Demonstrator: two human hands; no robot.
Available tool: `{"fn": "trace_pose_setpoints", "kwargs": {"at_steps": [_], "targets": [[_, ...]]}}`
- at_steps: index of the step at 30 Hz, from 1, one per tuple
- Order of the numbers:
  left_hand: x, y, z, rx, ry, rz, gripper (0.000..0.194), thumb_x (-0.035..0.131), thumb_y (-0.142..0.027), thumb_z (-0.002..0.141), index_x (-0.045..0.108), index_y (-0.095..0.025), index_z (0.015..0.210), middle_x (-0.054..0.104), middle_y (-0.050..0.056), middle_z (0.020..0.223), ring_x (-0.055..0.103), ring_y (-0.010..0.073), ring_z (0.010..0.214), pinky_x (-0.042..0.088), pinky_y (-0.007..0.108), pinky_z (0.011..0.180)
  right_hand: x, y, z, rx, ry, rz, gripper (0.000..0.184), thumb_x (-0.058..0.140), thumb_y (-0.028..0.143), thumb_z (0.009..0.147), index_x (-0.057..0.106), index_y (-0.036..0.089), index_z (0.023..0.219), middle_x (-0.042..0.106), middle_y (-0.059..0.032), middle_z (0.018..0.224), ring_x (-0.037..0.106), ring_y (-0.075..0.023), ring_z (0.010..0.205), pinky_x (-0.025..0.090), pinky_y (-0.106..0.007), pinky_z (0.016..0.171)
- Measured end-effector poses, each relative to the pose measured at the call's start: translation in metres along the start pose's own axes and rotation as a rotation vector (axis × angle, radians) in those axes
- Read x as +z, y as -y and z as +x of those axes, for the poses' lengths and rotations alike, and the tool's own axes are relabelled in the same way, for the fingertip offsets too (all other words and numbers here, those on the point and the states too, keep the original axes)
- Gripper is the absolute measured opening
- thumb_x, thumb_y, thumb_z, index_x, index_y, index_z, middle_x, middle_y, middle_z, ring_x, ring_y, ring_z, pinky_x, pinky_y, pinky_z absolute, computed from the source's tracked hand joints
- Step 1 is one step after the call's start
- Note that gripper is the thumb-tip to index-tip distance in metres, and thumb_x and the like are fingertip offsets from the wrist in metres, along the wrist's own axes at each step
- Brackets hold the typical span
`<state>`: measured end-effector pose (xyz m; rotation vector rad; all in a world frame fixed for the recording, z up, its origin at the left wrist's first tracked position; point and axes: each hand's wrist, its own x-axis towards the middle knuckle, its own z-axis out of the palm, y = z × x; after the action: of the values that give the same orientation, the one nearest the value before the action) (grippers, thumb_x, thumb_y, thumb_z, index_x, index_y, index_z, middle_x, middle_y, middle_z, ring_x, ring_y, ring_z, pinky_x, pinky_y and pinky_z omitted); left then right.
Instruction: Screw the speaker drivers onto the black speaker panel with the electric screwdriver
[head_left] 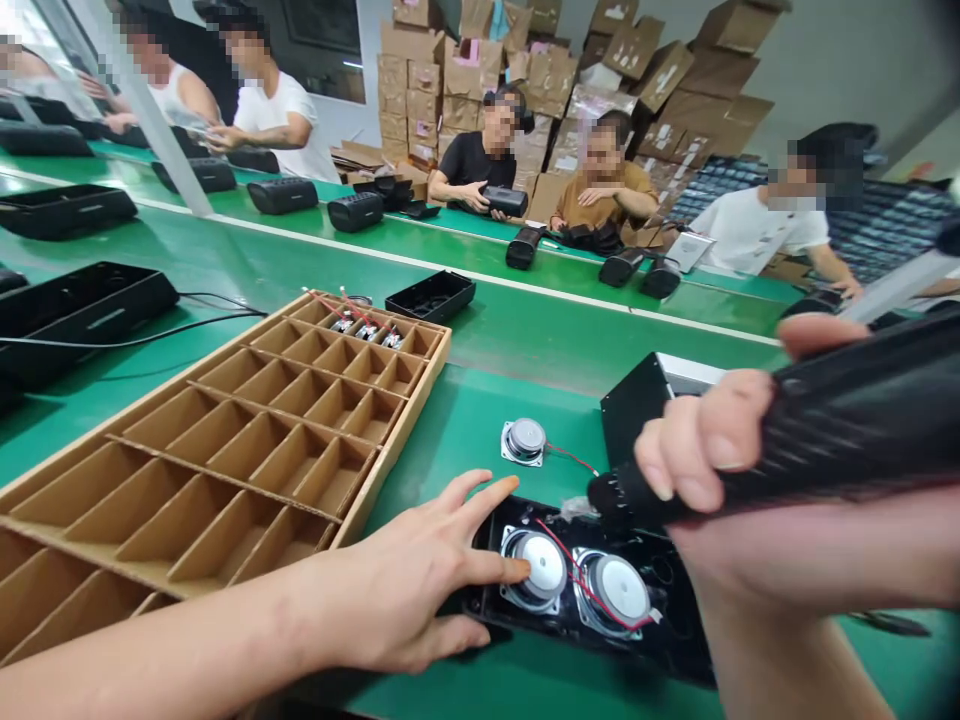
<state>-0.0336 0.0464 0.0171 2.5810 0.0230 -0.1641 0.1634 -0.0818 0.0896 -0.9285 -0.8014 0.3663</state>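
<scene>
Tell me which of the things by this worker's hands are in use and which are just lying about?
In use:
- left hand, fingers on a speaker in the black housing
- right hand, gripping the black tool
- second speaker, red wire

Lying about:
- loose speaker on the green table
- cardboard tray
- black box
- small black tray

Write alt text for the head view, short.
The left hand presses a speaker driver in a black housing on the green table, while the right hand grips a black power tool over it. A divided cardboard tray sits left.
</scene>
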Motion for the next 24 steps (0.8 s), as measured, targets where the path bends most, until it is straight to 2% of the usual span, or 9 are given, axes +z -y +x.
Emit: {"fn": "trace_pose_setpoints", "kwargs": {"at_steps": [2, 4, 6, 12, 24], "targets": [[0.001, 0.000, 0.000, -0.004, -0.016, 0.005, 0.070, 0.086, -0.029, 0.083, 0.062, -0.039, 0.148, 0.022, 0.012, 0.176, 0.025, 0.0465, 0.159, 0.043, 0.063, 0.119, 0.016, -0.017, -0.001, -0.034, 0.083, 0.087, 0.055, 0.062, 0.078, 0.087, 0.076, 0.028, 0.104, 0.056, 0.0023, 0.054, 0.045, -0.0133, 0.034, 0.037, -0.027, 0.032], [0.002, 0.000, 0.001, 0.005, -0.024, 0.009, 0.069, 0.086, -0.030, 0.083, 0.062, -0.039, 0.148, 0.026, 0.011, 0.175, 0.031, 0.0451, 0.157, 0.042, 0.061, 0.121, 0.019, -0.032, -0.002, -0.005, 0.180, 0.164, 0.058, 0.057, 0.077, 0.091, 0.077, 0.026, 0.109, 0.059, 0.0004, 0.056, 0.048, -0.0144, 0.034, 0.039, -0.027, 0.032], [0.002, 0.000, 0.002, 0.016, -0.022, 0.017, 0.068, 0.085, -0.032, 0.084, 0.063, -0.038, 0.147, 0.028, 0.010, 0.174, 0.035, 0.0437, 0.155, 0.043, 0.059, 0.121, 0.018, -0.045, -0.005, 0.024, 0.209, 0.185, 0.061, 0.050, 0.078, 0.093, 0.078, 0.026, 0.110, 0.061, 0.0000, 0.058, 0.049, -0.0148, 0.035, 0.041, -0.027, 0.033], [0.000, -0.001, 0.003, 0.036, -0.001, 0.050, 0.067, 0.084, -0.033, 0.084, 0.063, -0.036, 0.148, 0.028, 0.010, 0.173, 0.038, 0.0415, 0.152, 0.043, 0.056, 0.122, 0.022, -0.060, -0.013, 0.103, 0.156, 0.172, 0.058, 0.059, 0.078, 0.088, 0.077, 0.027, 0.106, 0.060, 0.0014, 0.059, 0.048, -0.0144, 0.037, 0.040, -0.026, 0.034], [0.005, 0.003, 0.003, 0.059, 0.012, 0.072, 0.066, 0.082, -0.035, 0.088, 0.061, -0.036, 0.150, 0.026, 0.014, 0.172, 0.039, 0.0457, 0.148, 0.045, 0.062, 0.117, 0.021, -0.066, -0.015, 0.128, 0.156, 0.100, 0.069, 0.056, 0.087, 0.085, 0.069, 0.024, 0.110, 0.060, 0.0034, 0.061, 0.048, -0.0142, 0.038, 0.040, -0.027, 0.037]]}}
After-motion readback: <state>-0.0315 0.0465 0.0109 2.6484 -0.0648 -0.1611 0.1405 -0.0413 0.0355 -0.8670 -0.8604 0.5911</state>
